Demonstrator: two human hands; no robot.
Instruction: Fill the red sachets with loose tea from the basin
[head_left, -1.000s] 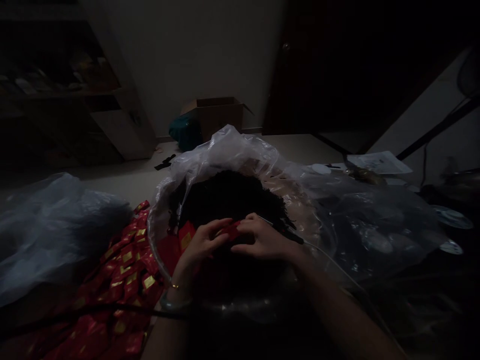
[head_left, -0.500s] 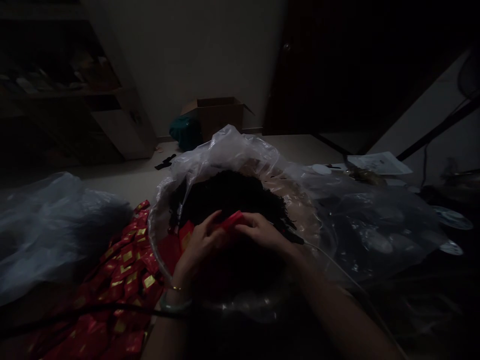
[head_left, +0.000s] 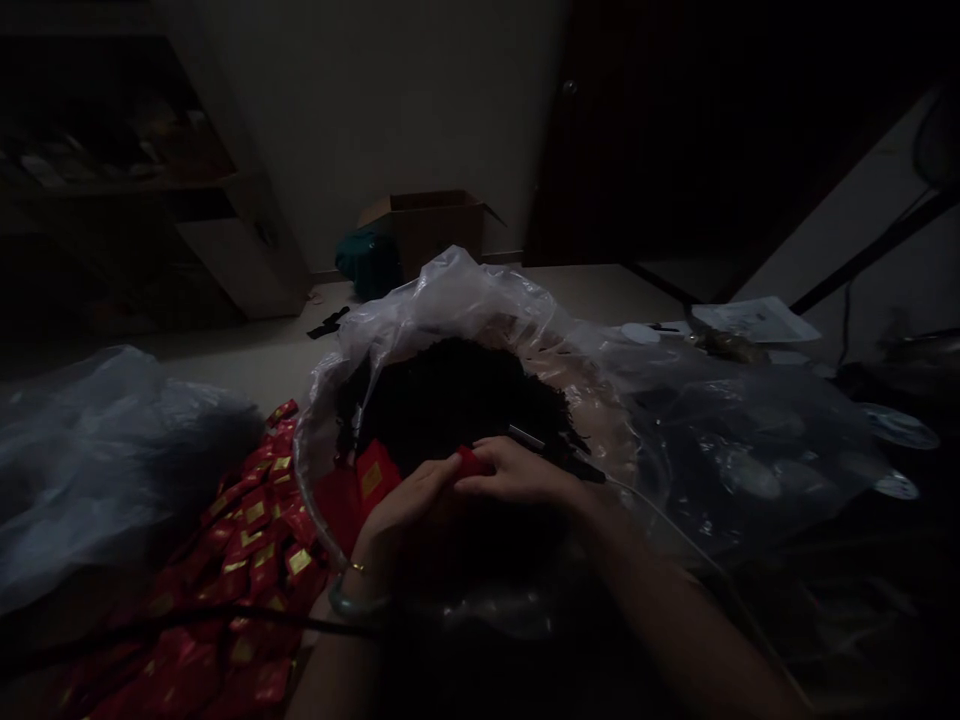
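Between my two hands is a small red packet (head_left: 468,462), mostly covered by fingers. My left hand (head_left: 409,500) is closed on its left side, with a bracelet and a bangle at the wrist. My right hand (head_left: 517,472) pinches the packet from the right. Both hands are over a round basin lined with clear plastic (head_left: 457,285), which holds a heap of dark, loose, leaf-like material (head_left: 457,395). More red packets with gold labels (head_left: 376,472) lie at the basin's left inner side. A thin metallic strip (head_left: 526,437) and a dark corded tool (head_left: 585,466) show beyond my right hand.
Left of the basin is a large pile of red and gold packets (head_left: 255,530), beside a clear plastic bag (head_left: 112,460). Another plastic sheet (head_left: 742,450) spreads at right. Behind stand an open cardboard box (head_left: 439,230) and a teal bag (head_left: 369,262). A white cord (head_left: 682,540) runs right.
My hands have lowered slightly and drawn together around the red packet, which is now more hidden. The red packets in the basin and the metallic strip show more clearly.
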